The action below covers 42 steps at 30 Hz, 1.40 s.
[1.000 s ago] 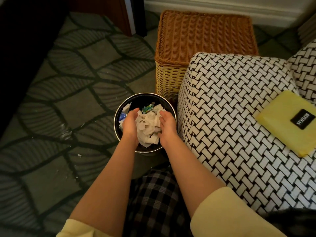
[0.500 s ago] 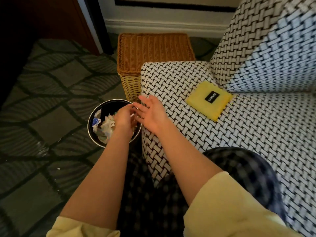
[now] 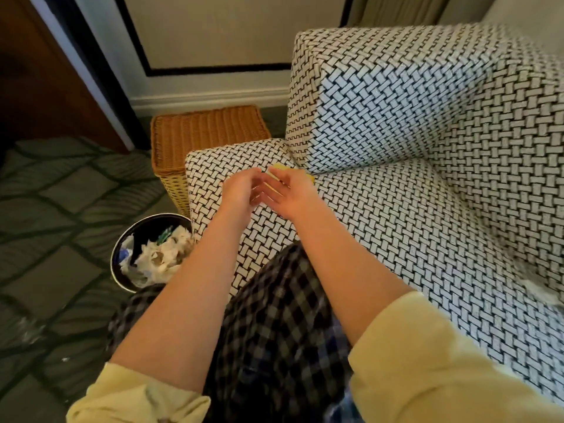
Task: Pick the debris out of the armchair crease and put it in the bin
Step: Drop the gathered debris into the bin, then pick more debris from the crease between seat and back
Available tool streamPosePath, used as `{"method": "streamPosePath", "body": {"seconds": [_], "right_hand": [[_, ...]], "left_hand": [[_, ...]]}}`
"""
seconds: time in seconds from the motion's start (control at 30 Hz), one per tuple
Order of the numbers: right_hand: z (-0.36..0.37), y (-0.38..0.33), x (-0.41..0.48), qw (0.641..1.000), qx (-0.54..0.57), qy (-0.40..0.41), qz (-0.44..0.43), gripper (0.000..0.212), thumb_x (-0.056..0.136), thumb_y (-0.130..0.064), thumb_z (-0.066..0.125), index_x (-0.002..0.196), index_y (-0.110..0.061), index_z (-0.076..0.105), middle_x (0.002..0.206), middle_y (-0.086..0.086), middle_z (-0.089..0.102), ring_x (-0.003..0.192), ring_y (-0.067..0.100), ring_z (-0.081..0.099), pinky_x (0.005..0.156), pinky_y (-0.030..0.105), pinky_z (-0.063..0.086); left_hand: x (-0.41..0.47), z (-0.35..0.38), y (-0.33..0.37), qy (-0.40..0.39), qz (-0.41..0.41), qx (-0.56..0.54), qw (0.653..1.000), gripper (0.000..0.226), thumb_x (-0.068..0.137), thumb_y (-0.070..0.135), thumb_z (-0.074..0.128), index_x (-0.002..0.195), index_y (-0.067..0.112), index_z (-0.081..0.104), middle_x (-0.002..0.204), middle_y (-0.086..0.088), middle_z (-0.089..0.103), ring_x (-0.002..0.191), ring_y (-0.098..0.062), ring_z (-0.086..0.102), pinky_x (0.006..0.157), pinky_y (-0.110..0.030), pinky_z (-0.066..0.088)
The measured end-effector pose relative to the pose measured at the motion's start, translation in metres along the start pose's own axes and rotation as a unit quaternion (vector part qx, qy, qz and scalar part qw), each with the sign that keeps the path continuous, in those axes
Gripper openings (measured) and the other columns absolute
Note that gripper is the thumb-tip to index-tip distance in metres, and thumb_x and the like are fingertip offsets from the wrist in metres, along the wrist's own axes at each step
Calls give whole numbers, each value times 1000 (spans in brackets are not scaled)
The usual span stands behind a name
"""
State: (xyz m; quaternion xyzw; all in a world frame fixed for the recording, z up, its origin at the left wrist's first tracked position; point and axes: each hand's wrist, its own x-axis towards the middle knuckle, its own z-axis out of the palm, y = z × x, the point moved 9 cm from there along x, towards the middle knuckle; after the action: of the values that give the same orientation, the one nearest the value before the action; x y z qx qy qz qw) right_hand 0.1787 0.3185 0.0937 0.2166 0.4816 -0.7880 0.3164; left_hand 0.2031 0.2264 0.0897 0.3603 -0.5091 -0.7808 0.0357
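Starting nearest, the round bin (image 3: 122,261) sits back and left of the hands, crumpled paper (image 3: 161,257) already inside; left hand (image 3: 241,190) relaxed, right hand (image 3: 290,193) spread flat, neither pinching anything; a yellow cloth (image 3: 282,170) peeks past the right fingertips; beyond, the armchair (image 3: 396,233) crease (image 3: 360,170) shows no clear debris; probably best to sweep flat fingers along it, then pinch.

Round dark bin (image 3: 114,267) of crumpled pale debris (image 3: 161,257), upright beside the woven-patterned armchair (image 3: 396,224)
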Motion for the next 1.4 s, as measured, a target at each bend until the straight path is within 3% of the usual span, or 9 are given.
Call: {"method": "streamPosePath", "body": {"seconds": [0.13, 0.3, 0.47, 0.63, 0.93, 1.13, 1.23, 1.33, 1.4], "right_hand": [[-49, -30, -14, 999, 32, 14, -26, 30, 95, -12, 36, 117, -5, 56, 125, 11, 59, 105, 25, 56, 91, 34, 43], [-120, -47, -28, 995, 83, 41, -40, 22, 95, -13, 36, 95, -9, 58, 89, 6, 63, 80, 20, 57, 85, 34, 44], [-176, -69, -45, 988, 130, 47, -63, 20, 94, -13, 39, 92, -11, 59, 87, 4, 63, 80, 19, 58, 72, 31, 46], [-235, -95, -72, 978, 166, 73, -104, 22, 92, -10, 41, 83, -8, 61, 86, 6, 62, 80, 20, 56, 79, 31, 47], [-365, -102, -113, 956, 187, 163, -159, 23, 94, -13, 40, 85, -10, 60, 86, 5, 62, 79, 19, 59, 80, 33, 47], [-441, -88, -135, 938, 94, 275, -189, 25, 95, -15, 45, 114, -9, 60, 110, 9, 65, 87, 19, 63, 67, 26, 52], [-466, -101, -158, 884, -99, 365, -275, 26, 89, 0, 43, 94, -16, 63, 112, 8, 64, 73, 11, 56, 65, 24, 48], [-477, -107, -188, 729, -365, 460, -350, 36, 77, 7, 50, 105, -13, 61, 112, 7, 57, 95, 18, 53, 84, 37, 49], [-490, -97, -207, 628, -441, 539, -349, 39, 73, 3, 57, 109, -11, 58, 112, 10, 53, 104, 27, 49, 90, 40, 40]], "left_hand": [[-15, 57, -7, -66, -13, 70, 995, 14, 88, 10, 50, 78, 15, 57, 69, 1, 55, 61, -11, 47, 52, -21, 37], [-44, 124, -21, -154, -8, 136, 979, 9, 90, 12, 51, 84, 14, 57, 70, 4, 55, 63, -9, 49, 58, -20, 39], [-69, 191, -41, -212, -2, 198, 957, 13, 90, 9, 47, 85, 16, 57, 71, 4, 53, 63, -8, 47, 58, -20, 38], [-98, 254, -82, -267, -16, 243, 933, 16, 90, 10, 47, 79, 15, 57, 69, 3, 55, 64, -9, 48, 63, -21, 40], [-145, 342, -171, -333, -56, 319, 886, 17, 86, 7, 48, 83, 17, 61, 62, 7, 61, 62, -8, 51, 59, -20, 42], [-166, 376, -209, -363, -8, 403, 840, 21, 86, 6, 52, 103, 15, 61, 81, 1, 59, 70, -9, 54, 60, -20, 43], [-163, 384, -223, -346, 13, 427, 836, 34, 85, 4, 54, 118, 12, 56, 85, 2, 57, 76, -10, 55, 64, -22, 48], [-164, 396, -236, -344, 54, 483, 803, 47, 85, 5, 55, 131, 11, 46, 104, -2, 55, 83, -11, 56, 75, -25, 49], [-168, 404, -248, -363, 90, 524, 765, 58, 84, 11, 61, 136, 9, 37, 124, -6, 51, 107, -18, 54, 90, -28, 45]]}}
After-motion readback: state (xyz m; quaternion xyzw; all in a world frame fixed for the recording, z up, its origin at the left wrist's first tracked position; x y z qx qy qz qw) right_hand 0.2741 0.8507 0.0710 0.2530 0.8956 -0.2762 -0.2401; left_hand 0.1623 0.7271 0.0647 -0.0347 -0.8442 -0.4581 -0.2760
